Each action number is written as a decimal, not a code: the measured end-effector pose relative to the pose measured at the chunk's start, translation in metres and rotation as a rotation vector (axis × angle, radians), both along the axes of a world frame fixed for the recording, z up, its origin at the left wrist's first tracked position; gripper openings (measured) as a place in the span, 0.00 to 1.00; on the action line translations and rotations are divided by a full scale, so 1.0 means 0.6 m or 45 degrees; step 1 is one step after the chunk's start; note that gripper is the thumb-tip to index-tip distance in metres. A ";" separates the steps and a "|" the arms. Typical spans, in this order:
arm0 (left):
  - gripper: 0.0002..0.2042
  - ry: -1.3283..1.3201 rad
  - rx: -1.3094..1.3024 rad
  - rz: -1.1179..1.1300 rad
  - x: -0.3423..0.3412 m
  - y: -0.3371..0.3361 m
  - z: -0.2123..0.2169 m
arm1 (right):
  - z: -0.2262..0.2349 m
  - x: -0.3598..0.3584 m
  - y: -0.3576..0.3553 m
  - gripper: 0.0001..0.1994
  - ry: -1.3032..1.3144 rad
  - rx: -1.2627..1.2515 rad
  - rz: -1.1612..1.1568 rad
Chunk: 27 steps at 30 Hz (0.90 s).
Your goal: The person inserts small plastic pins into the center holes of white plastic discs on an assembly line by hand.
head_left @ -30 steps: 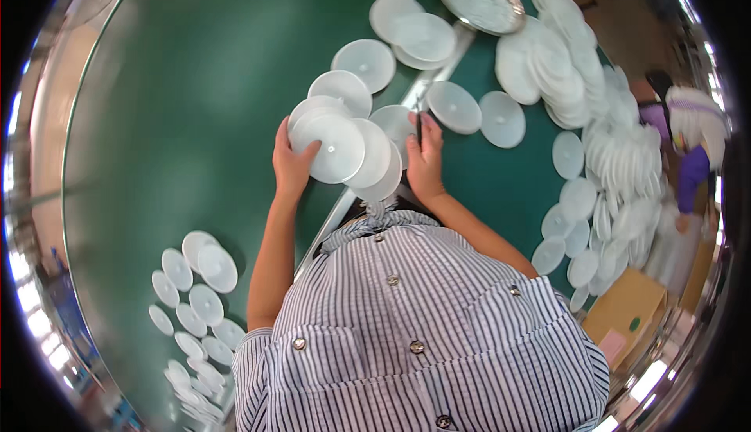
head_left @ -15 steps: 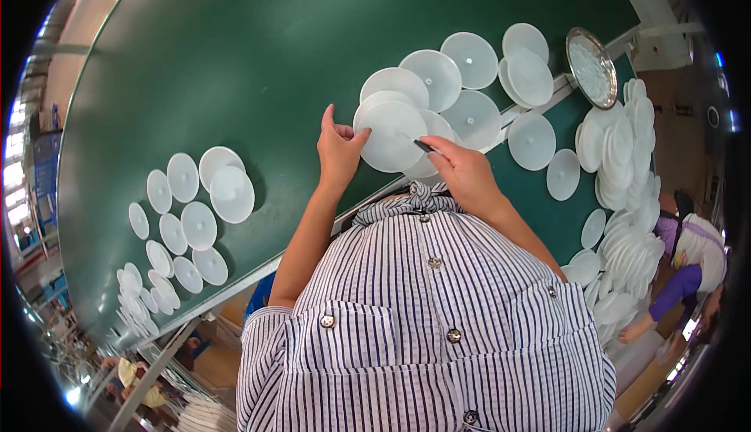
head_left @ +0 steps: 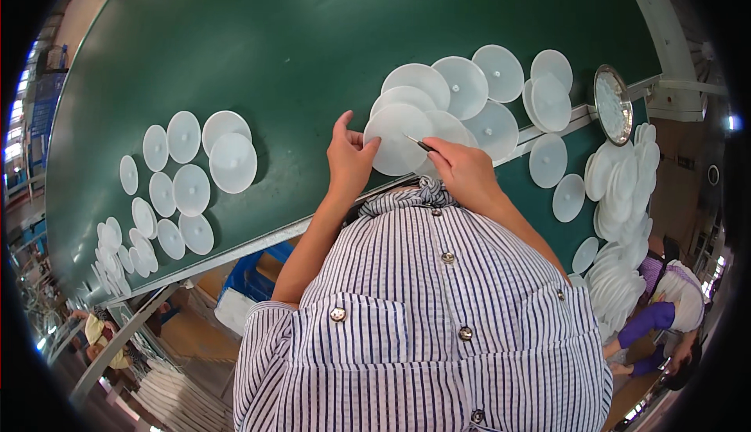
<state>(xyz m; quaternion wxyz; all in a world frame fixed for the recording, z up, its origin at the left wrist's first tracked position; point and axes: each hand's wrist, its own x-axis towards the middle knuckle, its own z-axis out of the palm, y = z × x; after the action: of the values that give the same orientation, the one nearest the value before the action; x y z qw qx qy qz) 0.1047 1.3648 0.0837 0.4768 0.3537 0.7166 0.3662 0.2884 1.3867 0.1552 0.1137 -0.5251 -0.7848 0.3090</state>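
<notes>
A thin white translucent disc (head_left: 389, 149) lies in front of me, over other discs like it. My left hand (head_left: 351, 154) grips its left edge, thumb on top and index finger stretched away; the fingers underneath are partly hidden. In my right hand (head_left: 465, 168) is a slim dark-handled tool (head_left: 424, 146), pinched between thumb and fingers. Its thin pointed tip reaches the middle of the disc; whether it touches cannot be made out. Behind and to the right, several more discs (head_left: 459, 88) overlap, some with a small white knob at the centre.
A round metal dish (head_left: 597, 92) of small clear pieces stands at the right. Beyond the table's metal seam, discs are heaped in a large pile (head_left: 618, 190). More discs (head_left: 192, 190) are spread on the green table (head_left: 289, 33) at left. A person in purple trousers (head_left: 653, 322) is at far right.
The view has turned slightly, shifting the scene. The tool's tip now shows clearly over the disc's middle, where it was blurred before. Both hands keep their grips.
</notes>
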 end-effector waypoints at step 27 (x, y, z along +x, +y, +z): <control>0.12 -0.394 0.287 0.139 -0.021 -0.034 0.025 | 0.034 -0.058 0.023 0.10 0.007 0.093 0.189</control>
<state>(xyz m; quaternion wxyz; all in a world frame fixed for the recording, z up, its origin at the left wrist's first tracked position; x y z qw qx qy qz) 0.0919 1.3443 0.0986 0.5178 0.3050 0.6074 0.5195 0.2533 1.4007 0.1753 0.1117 -0.4601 -0.8320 0.2893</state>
